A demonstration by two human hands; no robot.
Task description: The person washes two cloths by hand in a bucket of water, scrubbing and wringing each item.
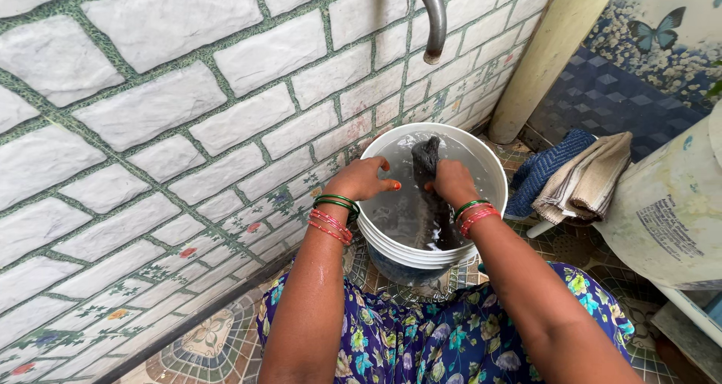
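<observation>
Floral purple garment (451, 339) seen at bottom centre, cut off by the frame edge. Both forearms extended up-frame over a white plastic bucket (492, 162) at centre, filled with water. Left hand (362, 179) rested on the bucket's left rim, fingers curled; whether anything is gripped cannot be told. Right hand (453, 182) clamped on a dark wet cloth (426, 157), the cloth's top held out of the water, its lower part blurred under the surface. Metal tap (430, 15) mounted above, base cut off. Stone-pattern tiled wall (150, 128) at left. Folded blue and beige towels (579, 177) at right, just beside a large pale container (669, 211), partly out of frame.
</observation>
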